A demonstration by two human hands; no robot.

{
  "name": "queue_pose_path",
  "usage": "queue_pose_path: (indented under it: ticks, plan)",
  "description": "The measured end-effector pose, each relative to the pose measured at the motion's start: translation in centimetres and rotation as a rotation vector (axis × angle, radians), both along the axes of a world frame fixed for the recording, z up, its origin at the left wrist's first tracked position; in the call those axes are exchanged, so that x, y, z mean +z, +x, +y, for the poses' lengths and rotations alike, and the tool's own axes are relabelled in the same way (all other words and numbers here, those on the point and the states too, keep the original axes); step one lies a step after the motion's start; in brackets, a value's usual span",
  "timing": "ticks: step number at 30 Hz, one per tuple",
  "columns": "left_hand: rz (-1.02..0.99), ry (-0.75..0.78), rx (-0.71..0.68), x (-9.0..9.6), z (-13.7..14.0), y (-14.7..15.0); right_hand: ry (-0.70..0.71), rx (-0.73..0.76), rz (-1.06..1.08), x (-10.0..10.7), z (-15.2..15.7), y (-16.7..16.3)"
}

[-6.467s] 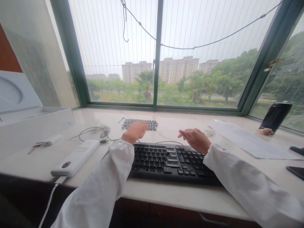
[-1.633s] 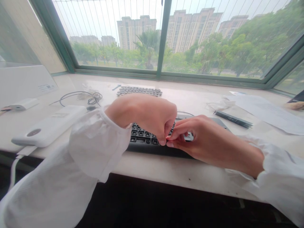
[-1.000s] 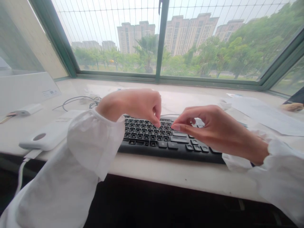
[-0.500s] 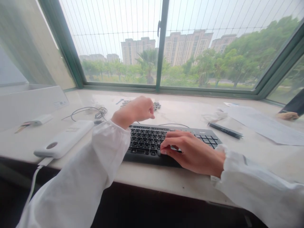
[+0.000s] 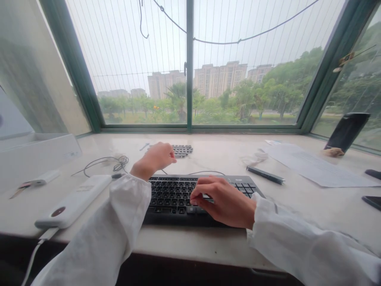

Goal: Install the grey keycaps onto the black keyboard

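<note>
A black keyboard (image 5: 169, 194) lies at the near edge of the pale window counter (image 5: 220, 153). My right hand (image 5: 223, 200) rests on its middle right, fingers bent with the tips down on the keys beside a pale bare patch; nothing shows in its grip. My left hand (image 5: 154, 159) reaches past the keyboard to a cluster of loose dark keycaps (image 5: 183, 150). Its fingers are curled and its fingertips are hidden, so I cannot see whether it holds a keycap.
A white power bank (image 5: 74, 200) with its cable, a small white device (image 5: 44, 176), a coiled cable (image 5: 116, 163) and a white box (image 5: 32, 157) lie to the left. A dark pen (image 5: 264, 174), papers (image 5: 312, 167), a propped phone (image 5: 347, 131) and a flat phone (image 5: 372, 200) lie to the right.
My hands met pinched together above the keyboard, then parted. The right hand came down onto the keys. The left hand went back to the loose keycaps. The view tilted up.
</note>
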State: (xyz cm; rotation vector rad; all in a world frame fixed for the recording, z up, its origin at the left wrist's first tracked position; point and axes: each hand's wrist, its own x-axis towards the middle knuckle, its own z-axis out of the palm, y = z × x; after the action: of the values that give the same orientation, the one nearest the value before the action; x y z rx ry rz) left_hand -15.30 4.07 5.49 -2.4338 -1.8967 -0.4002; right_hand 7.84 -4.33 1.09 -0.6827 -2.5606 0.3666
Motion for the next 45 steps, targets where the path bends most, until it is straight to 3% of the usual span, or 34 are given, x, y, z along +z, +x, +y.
queue_pose_path:
  ticks: [4,7,11,14,25,29,35,40,45]
  plan:
    - [0.014,-0.015,0.008,0.0,-0.1,0.0,-0.006,-0.018,0.035,0.6,0.3,0.3]
    - [0.005,-0.02,0.01,0.0,-0.1,0.0,0.004,-0.187,0.058,1.2,1.7,1.3]
    - [0.011,-0.03,0.025,-0.3,0.2,-0.3,0.061,-0.44,-0.083,1.5,4.8,3.6]
    - [0.042,-0.062,0.081,-0.7,0.6,-0.9,0.062,-0.546,-0.156,1.3,6.5,4.9]
    - [0.049,-0.017,0.206,-2.9,2.0,-1.0,0.048,-0.664,-0.2,0.4,10.7,5.2]
    - [0.035,-0.004,0.234,-3.4,2.2,-0.7,0.049,-0.644,-0.26,1.0,13.1,3.9]
    - [0.03,-0.001,0.235,-3.6,2.2,-0.5,-0.02,-0.631,-0.351,2.0,18.0,-0.6]
    - [0.026,0.015,0.237,-3.4,2.0,-0.3,-0.066,-0.642,-0.391,1.2,21.1,-3.9]
    - [0.028,0.028,0.228,-3.3,1.9,-0.2,-0.111,-0.633,-0.442,0.0,22.3,-5.9]
